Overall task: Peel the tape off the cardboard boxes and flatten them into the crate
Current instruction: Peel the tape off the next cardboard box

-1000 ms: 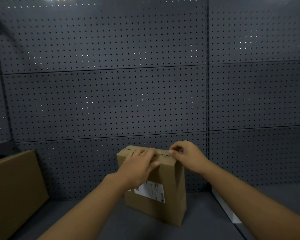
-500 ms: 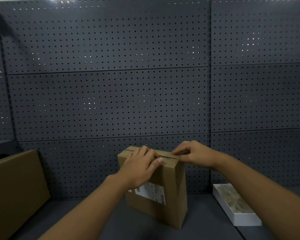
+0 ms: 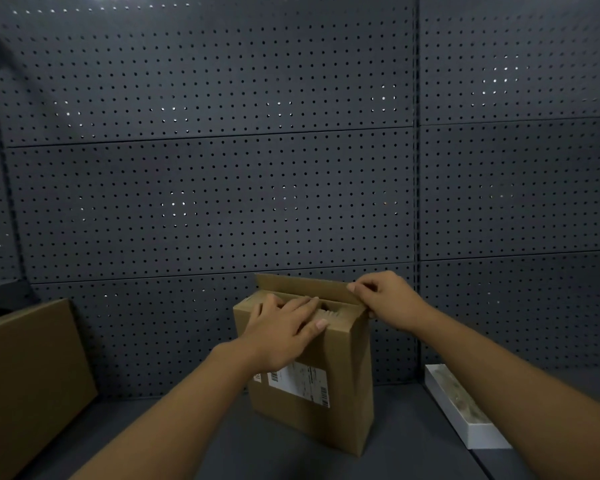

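Two cardboard pieces show: a big plain brown box [image 3: 28, 382] at nine o'clock, and the smaller labelled cardboard box [image 3: 312, 368] upright at six o'clock. Its matte far flap [image 3: 302, 284] stands up, pinched by the right hand [image 3: 388, 299]; the left hand [image 3: 284, 323] presses flat, fingers straight. Pulling harder could tip this narrow box.

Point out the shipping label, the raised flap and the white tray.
shipping label [image 3: 298, 383], head view, middle of the white sticker on the box front.
raised flap [image 3: 302, 285], head view, middle of its inner face.
white tray [image 3: 478, 434], head view, near white side wall.
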